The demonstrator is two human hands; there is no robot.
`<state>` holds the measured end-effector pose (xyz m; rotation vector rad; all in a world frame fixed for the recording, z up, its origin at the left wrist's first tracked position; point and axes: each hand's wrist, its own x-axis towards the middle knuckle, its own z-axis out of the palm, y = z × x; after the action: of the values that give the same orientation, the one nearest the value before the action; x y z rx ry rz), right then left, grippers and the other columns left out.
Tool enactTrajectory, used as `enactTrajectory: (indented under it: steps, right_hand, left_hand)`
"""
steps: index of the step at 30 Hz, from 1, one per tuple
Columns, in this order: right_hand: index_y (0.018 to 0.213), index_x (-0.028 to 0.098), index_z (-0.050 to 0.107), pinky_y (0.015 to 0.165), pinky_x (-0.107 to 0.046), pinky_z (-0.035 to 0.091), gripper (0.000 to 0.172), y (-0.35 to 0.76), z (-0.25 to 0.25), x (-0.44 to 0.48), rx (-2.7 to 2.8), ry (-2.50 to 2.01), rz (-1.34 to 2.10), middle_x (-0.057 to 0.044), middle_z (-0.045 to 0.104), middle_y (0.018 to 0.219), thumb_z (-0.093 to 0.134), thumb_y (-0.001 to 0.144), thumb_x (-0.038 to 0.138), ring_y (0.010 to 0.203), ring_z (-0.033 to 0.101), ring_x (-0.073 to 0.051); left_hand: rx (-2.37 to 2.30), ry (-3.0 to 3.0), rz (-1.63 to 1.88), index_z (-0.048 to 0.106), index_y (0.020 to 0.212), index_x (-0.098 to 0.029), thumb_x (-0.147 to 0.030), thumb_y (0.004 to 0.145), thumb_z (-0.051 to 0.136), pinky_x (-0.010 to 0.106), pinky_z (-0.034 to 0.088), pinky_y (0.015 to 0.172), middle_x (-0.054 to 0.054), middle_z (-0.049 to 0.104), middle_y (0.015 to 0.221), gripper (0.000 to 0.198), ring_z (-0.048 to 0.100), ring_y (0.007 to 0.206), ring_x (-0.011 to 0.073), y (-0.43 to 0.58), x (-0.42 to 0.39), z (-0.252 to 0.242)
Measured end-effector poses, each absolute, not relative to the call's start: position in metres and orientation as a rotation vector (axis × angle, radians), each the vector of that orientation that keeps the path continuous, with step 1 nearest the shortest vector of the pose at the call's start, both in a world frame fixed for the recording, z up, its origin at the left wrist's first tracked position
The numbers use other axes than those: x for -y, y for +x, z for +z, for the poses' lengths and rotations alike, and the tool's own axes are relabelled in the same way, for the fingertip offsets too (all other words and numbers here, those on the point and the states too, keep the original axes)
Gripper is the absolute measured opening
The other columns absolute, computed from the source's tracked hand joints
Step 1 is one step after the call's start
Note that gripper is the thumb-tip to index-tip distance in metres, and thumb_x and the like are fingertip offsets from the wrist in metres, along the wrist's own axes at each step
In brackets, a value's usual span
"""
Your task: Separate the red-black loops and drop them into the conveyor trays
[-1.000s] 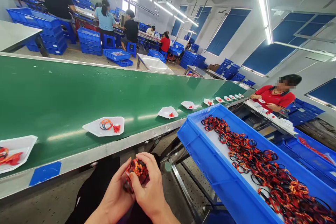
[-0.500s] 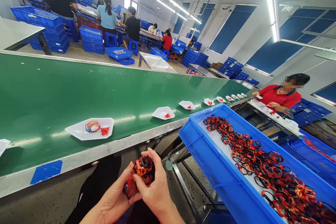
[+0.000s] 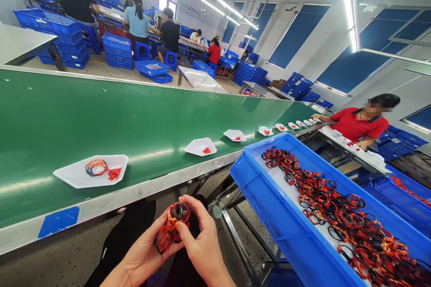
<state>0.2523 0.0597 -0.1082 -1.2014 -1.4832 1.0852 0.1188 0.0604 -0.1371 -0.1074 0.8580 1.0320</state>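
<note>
The left hand and right hand grasp a bundle of orange-and-black elastic bands between the fingers, below the near edge of the green conveyor belt. A blue plastic crate holding loose bands stands to the right of the right hand. A white tray rests on the belt.

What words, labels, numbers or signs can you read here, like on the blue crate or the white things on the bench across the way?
None can be read.
The white cards on the co-worker's bench: too small to read.
The small white plate on the ceiling: too small to read.
The long blue plastic crate: no lettering visible.
</note>
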Motion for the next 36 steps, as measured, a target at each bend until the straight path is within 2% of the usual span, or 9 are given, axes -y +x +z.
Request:
enactTrajectory:
  steps: [6,11,19,24,30,36]
  right_hand:
    - [0.118,0.023,0.052,0.097,-0.037,0.044,0.049,0.250,-0.107,-0.062,1.217,-1.074,1.290,-0.005,0.062,0.114,0.062,0.072,0.010,0.105,0.058,-0.021]
    - [0.121,0.022,0.049,0.097,-0.042,0.043,0.052,0.251,-0.106,-0.064,1.073,-0.936,1.413,-0.007,0.062,0.114,0.066,0.072,0.015,0.105,0.059,-0.023]
    - [0.120,0.023,0.052,0.096,-0.038,0.044,0.046,0.247,-0.112,-0.065,0.831,-0.916,1.490,-0.007,0.060,0.118,0.065,0.076,0.023,0.109,0.057,-0.021]
    - [0.118,0.024,0.055,0.093,-0.038,0.046,0.038,0.246,-0.114,-0.070,0.552,-0.913,1.559,-0.006,0.065,0.110,0.062,0.081,0.030,0.101,0.062,-0.020]
    - [0.103,0.023,0.061,0.097,-0.040,0.042,0.025,0.251,-0.120,-0.076,0.289,-0.887,1.647,-0.006,0.069,0.104,0.058,0.083,0.037,0.101,0.064,-0.020]
    - [0.088,0.018,0.066,0.083,-0.033,0.051,0.022,0.250,-0.127,-0.079,0.006,-0.940,1.724,-0.007,0.072,0.096,0.054,0.086,0.037,0.087,0.069,-0.017]
  left_hand:
    - [-0.870,-0.121,1.036,0.060,0.103,-0.008,-0.008,0.074,0.061,0.051,0.053,0.076,0.011,0.073,0.077,0.030,0.067,0.069,0.0223,0.118,-0.058,-0.125]
    - [-0.874,-0.109,1.042,0.056,0.113,-0.010,-0.007,0.072,0.062,0.047,0.055,0.072,0.009,0.072,0.072,0.042,0.068,0.068,0.0243,0.118,-0.059,-0.117]
    - [-0.912,-0.141,1.031,0.058,0.100,-0.014,-0.009,0.071,0.065,0.047,0.055,0.072,0.008,0.072,0.078,0.030,0.069,0.072,0.0245,0.117,-0.061,-0.126]
    - [-0.929,-0.139,1.038,0.058,0.098,-0.013,-0.010,0.072,0.064,0.047,0.055,0.072,0.010,0.073,0.080,0.027,0.069,0.075,0.0257,0.116,-0.058,-0.130]
    - [-0.977,-0.137,1.097,0.052,0.118,-0.013,-0.010,0.073,0.061,0.044,0.057,0.067,0.014,0.072,0.091,0.046,0.068,0.080,0.0281,0.111,-0.058,-0.121]
    - [-1.006,-0.149,1.134,0.048,0.126,-0.016,-0.008,0.072,0.061,0.049,0.054,0.077,0.018,0.068,0.104,0.056,0.065,0.093,0.0306,0.102,-0.059,-0.124]
